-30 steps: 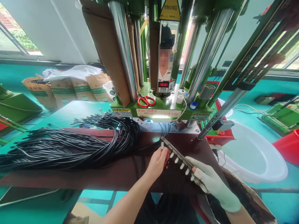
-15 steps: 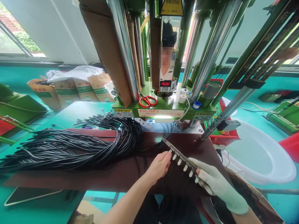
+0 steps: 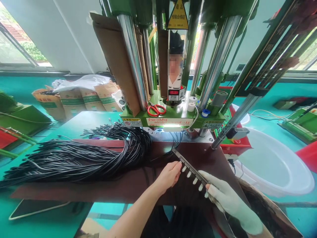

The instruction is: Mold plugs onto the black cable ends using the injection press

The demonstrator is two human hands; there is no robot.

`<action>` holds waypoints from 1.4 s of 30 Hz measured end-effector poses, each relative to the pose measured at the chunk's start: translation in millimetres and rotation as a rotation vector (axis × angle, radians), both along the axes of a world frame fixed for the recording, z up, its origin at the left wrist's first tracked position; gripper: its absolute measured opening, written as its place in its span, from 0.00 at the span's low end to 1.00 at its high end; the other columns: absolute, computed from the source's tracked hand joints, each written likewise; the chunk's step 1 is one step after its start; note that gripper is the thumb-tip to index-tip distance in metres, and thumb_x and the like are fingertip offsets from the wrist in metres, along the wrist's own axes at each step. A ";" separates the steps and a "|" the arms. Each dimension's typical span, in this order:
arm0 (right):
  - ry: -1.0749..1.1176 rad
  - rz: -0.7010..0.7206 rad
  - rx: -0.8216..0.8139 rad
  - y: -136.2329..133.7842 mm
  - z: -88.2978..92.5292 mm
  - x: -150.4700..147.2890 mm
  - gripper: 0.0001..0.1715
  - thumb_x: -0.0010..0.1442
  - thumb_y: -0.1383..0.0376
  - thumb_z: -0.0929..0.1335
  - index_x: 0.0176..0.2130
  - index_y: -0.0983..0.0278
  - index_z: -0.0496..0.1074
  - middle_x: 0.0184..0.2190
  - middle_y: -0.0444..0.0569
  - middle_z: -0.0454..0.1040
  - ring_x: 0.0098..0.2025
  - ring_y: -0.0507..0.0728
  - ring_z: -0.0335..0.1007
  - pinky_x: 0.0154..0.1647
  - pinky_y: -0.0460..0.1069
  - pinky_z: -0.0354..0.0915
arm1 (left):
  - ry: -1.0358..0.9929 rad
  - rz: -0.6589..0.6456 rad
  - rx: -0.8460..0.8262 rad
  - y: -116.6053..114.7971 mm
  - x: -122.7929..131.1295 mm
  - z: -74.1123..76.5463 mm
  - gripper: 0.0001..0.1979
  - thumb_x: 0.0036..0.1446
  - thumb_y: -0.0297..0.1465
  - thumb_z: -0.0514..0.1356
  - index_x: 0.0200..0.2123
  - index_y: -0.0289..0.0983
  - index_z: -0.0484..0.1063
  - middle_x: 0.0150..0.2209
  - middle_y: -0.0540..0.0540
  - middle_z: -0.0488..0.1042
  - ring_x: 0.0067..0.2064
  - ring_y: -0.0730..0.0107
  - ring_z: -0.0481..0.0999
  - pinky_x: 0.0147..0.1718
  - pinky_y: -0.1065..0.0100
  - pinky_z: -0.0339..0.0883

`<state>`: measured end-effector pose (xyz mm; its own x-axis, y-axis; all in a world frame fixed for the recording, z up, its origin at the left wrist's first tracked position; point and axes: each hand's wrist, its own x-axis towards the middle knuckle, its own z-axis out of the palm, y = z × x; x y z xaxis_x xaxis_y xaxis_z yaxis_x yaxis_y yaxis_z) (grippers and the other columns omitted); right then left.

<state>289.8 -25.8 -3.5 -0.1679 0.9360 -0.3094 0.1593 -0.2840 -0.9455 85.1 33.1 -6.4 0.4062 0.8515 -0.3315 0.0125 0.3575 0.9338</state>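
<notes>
My right hand [image 3: 229, 200], in a white glove, grips the near end of a narrow dark metal bar [image 3: 189, 167] that carries a row of small white plugs. My bare left hand [image 3: 169, 175] has its fingers curled at the bar's far end, pinching one of the white plugs. The bar lies slanted over the dark brown board [image 3: 119, 181] in front of the green press machine [image 3: 173, 115]. A big bundle of black cables [image 3: 81, 157] spreads across the board to the left.
Red-handled scissors [image 3: 156, 109] and small tape rolls [image 3: 191, 105] lie on the machine's green base between steel columns. A white plastic basin [image 3: 272, 165] stands at right. Cardboard boxes [image 3: 74, 99] sit at back left. A person is seen behind the machine.
My left hand moved along the bar from the loose plug near its far tip and now pinches a plug closer to the row. The view shifted slightly.
</notes>
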 end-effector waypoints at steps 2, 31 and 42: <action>0.016 -0.081 -0.040 -4.0 -2.6 0.5 0.38 0.53 0.50 0.64 0.57 0.66 0.59 0.17 0.39 0.59 0.15 0.46 0.49 0.10 0.41 0.43 | 0.052 0.003 0.045 0.5 2.0 2.4 0.19 0.55 0.48 0.47 0.23 0.39 0.55 0.11 0.61 0.49 0.12 0.83 0.46 0.10 0.78 0.42; -0.675 0.398 0.766 171.4 12.2 -33.1 0.16 0.46 0.73 0.59 0.29 0.63 0.74 0.31 0.46 0.72 0.37 0.54 0.67 0.41 0.47 0.61 | 0.460 0.238 0.570 13.5 -71.6 8.8 0.12 0.56 0.38 0.50 0.26 0.37 0.64 0.21 0.53 0.61 0.25 0.74 0.61 0.23 0.73 0.54; -0.775 0.044 0.759 173.9 -23.9 -20.8 0.18 0.56 0.66 0.56 0.35 0.63 0.73 0.34 0.50 0.74 0.40 0.58 0.68 0.42 0.51 0.62 | 0.838 0.205 0.862 87.1 -48.4 11.1 0.11 0.57 0.35 0.48 0.37 0.38 0.67 0.38 0.42 0.71 0.43 0.60 0.69 0.43 0.63 0.59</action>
